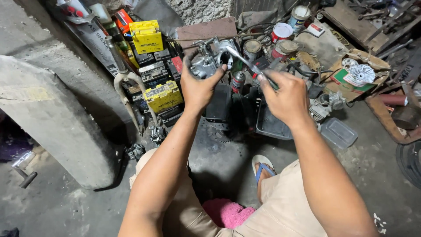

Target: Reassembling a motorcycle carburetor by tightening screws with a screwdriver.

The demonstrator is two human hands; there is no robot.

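Observation:
My left hand [198,87] grips a grey metal engine part [210,59], like a carburetor, held up in front of me. My right hand [286,94] holds a slim metal tool [247,62] whose tip points into the round opening of that part. Both hands hover above a dark plastic tray [268,125] on the floor. My knees in beige trousers [289,206] and one foot in a blue-strapped sandal [262,166] show below.
Yellow and black batteries [162,96] are stacked at the left by a metal fork [125,79]. Tin cans [280,33] stand behind. A clear plastic box [338,132], a cardboard box [357,72], a concrete slab [48,118] and a pink cloth [228,213] surround me.

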